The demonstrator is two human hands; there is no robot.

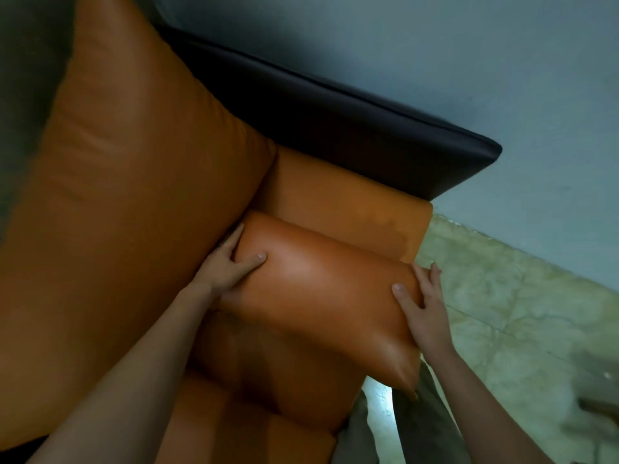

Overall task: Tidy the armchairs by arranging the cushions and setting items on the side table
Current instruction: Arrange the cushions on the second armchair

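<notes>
A small orange leather cushion [321, 289] is held over the seat of an orange armchair. My left hand [231, 266] grips its left end, thumb on top, fingers tucked between it and the large orange back cushion [127, 182]. My right hand [425, 303] grips its right end, thumb on the face and fingers around the edge. The cushion lies tilted, its lower right corner hanging past the chair's edge. The orange seat [261, 380] shows below it and an orange armrest pad [351, 202] behind it.
The chair's dark brown outer frame [368, 128] runs behind the armrest, against a grey-blue wall [469, 61]. Pale marbled floor tiles [519, 313] lie to the right. Grey trouser legs [422, 413] show at the bottom beside the seat.
</notes>
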